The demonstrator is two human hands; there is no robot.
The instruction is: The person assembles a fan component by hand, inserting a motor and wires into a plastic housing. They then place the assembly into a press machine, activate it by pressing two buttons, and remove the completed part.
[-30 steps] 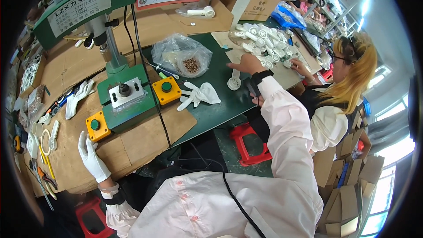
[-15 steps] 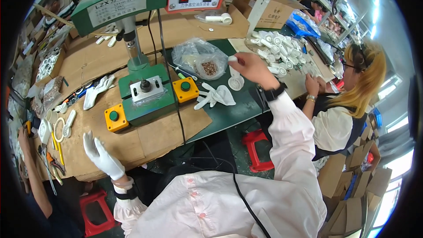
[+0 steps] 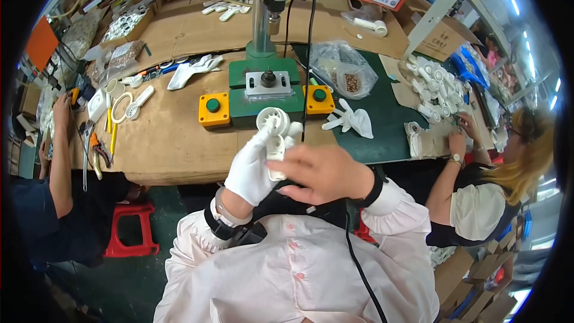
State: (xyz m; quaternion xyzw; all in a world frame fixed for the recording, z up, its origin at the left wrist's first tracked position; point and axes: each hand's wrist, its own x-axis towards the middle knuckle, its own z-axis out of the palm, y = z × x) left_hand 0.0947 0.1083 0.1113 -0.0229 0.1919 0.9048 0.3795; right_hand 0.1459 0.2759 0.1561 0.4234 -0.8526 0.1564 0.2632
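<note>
My left hand (image 3: 246,170), in a white glove, holds a white plastic housing (image 3: 272,119) with a round, ribbed head and a short handle. Its head points away from me, in front of the press. My bare right hand (image 3: 329,170) reaches across from the right, its fingers closed about the handle's near end and slightly blurred. Just beyond my hands stands a green press (image 3: 245,104) with a metal fixture (image 3: 268,84) on its base. Yellow button boxes flank it, one on the left (image 3: 214,109) and one on the right (image 3: 319,99).
An empty white glove (image 3: 353,119) and a clear bag (image 3: 341,69) with small brass-coloured pieces lie right of the press. Farther right, white housings are heaped (image 3: 436,87) near a co-worker's hands (image 3: 460,137). Pliers (image 3: 100,151) and white parts lie left. Another person's arm (image 3: 61,155) reaches in there.
My right hand has come from the right side of the table to the middle with the white housing. My left hand has moved right and now holds it. The view has turned left.
</note>
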